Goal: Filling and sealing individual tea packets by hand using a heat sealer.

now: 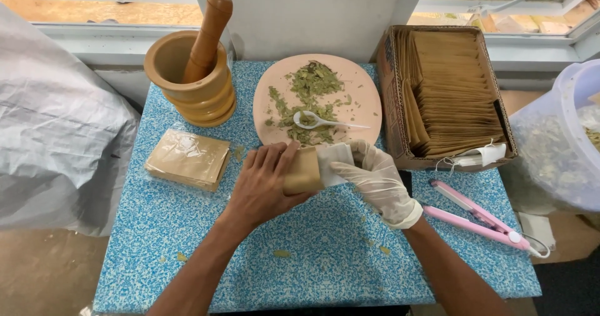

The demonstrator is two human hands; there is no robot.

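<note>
The bare left hand (265, 185) grips a brown paper pouch (302, 172) lying crosswise between both hands; the gloved right hand (375, 178) pinches a white tea bag (332, 161) at its mouth.

Bare left hand (265, 181) gripping; gloved right hand (374, 177) pinching; hands touching.

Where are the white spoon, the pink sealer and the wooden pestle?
white spoon (305, 120), head view, on its bowl.
pink sealer (478, 219), head view, on its lower arm.
wooden pestle (208, 38), head view, on its shaft.
</note>
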